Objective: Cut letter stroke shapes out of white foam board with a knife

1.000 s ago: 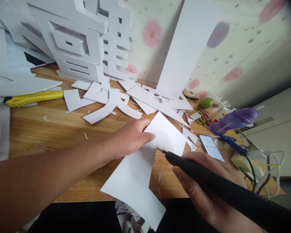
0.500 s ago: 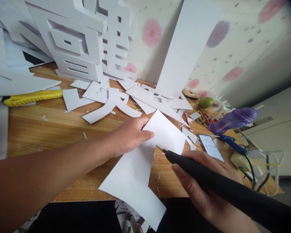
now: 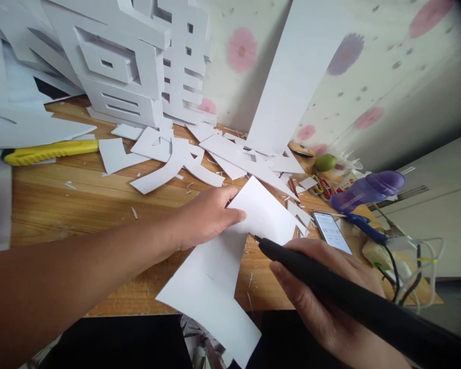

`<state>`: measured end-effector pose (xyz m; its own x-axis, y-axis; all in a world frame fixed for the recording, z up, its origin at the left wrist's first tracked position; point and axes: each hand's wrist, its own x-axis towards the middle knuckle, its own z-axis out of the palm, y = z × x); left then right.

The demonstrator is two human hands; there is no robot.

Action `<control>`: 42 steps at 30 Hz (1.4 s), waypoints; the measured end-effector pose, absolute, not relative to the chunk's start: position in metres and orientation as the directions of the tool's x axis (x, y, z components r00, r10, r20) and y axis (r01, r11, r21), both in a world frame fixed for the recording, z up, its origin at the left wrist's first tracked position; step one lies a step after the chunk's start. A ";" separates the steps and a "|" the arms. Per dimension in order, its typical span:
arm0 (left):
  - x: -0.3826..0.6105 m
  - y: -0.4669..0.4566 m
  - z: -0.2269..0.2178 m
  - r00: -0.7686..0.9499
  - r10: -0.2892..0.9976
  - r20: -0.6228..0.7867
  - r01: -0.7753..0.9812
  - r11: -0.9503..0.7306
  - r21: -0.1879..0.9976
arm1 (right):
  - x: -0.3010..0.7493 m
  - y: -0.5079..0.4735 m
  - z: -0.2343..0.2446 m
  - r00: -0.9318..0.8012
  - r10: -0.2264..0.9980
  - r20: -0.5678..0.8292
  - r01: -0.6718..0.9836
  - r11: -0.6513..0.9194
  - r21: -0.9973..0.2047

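My left hand [image 3: 211, 218] is closed on a white foam board piece [image 3: 225, 261], its thumb on top and the fingers mostly hidden beneath. The piece has angled, cut edges, and its lower end hangs past the table's front edge. My right hand [image 3: 322, 287] is wrapped round the thick black handle of a pen-shaped craft knife [image 3: 315, 277]. The knife's thin metal tip is at the inner corner of the piece's right edge, seemingly touching it.
Foam board offcuts [image 3: 238, 159] litter the wooden table [image 3: 61, 215]. A yellow utility knife [image 3: 54, 152] lies left. Cut-out white shapes [image 3: 119, 66] stand behind. To the right are a phone [image 3: 332, 231], a purple bottle [image 3: 369, 189], a blue-handled tool [image 3: 364, 225] and cables [image 3: 418, 266].
The craft knife and my right hand have shifted very slightly left, with the tip still at the same corner. My left hand keeps its hold on the foam board piece.
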<state>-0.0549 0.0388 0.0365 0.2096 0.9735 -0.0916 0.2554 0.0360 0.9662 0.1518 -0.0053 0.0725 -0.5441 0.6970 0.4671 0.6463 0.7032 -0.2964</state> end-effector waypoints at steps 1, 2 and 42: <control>-0.055 0.039 0.035 0.213 0.973 -0.086 0.257 0.029 0.966 | 0.152 -0.005 0.071 -0.546 0.693 0.472 0.637 0.708 -0.303; -0.056 0.040 0.034 0.221 0.972 -0.084 0.262 0.024 0.965 | 0.153 -0.004 0.070 -0.546 0.689 0.476 0.632 0.712 -0.305; -0.056 0.052 0.031 -0.010 0.932 -0.361 -0.093 0.359 0.929 | 0.190 0.024 -0.016 -0.072 0.987 0.142 -0.095 0.134 -0.986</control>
